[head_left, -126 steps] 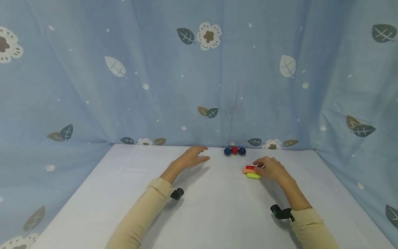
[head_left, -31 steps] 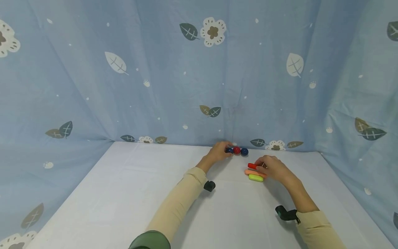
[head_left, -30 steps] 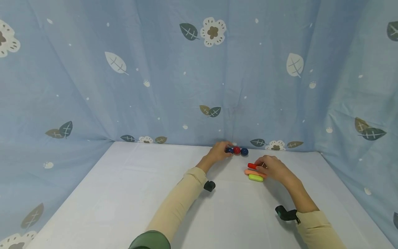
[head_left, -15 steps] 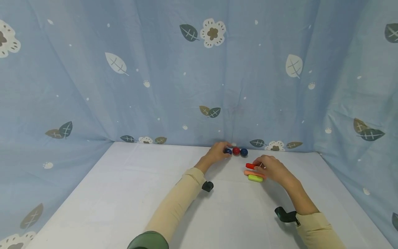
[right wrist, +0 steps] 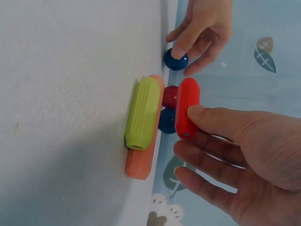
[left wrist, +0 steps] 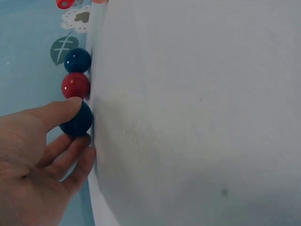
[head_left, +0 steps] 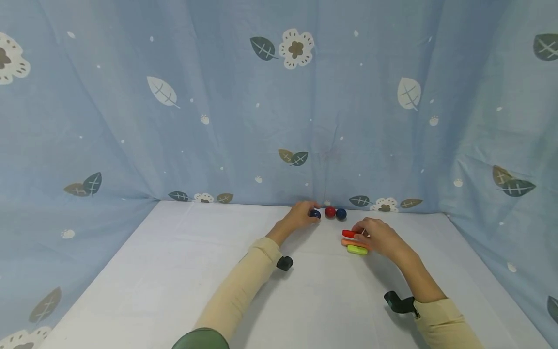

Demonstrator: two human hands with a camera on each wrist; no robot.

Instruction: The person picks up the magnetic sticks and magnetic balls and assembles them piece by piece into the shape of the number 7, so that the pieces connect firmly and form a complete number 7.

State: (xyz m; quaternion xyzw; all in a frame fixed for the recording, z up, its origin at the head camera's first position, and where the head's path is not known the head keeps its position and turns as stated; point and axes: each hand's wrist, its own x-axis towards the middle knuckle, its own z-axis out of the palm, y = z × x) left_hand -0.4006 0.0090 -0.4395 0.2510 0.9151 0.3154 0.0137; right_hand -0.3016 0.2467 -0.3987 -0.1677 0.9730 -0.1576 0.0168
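Note:
At the table's far edge my left hand [head_left: 301,214] pinches a dark blue ball [left wrist: 77,120] between thumb and fingers. A red ball [head_left: 330,212] and a second blue ball [head_left: 341,214] sit side by side just right of it, with a small gap between. My right hand [head_left: 381,237] pinches a red ridged cylinder [right wrist: 188,107] with a hole in its end. Close in front lie an orange cylinder [right wrist: 138,165] and a yellow-green ridged one [right wrist: 143,113], side by side. In the right wrist view the red cylinder partly covers the two loose balls.
A white table [head_left: 174,271] spreads under both arms. Directly behind it hangs a blue curtain [head_left: 226,131] with leaf and flower prints, close to the balls. Black wrist cameras [head_left: 398,303] stick out from both sleeves.
My left hand, empty at first, has come to the left blue ball and drawn it leftward off the red ball. My right hand has parted the red cylinder from the orange one.

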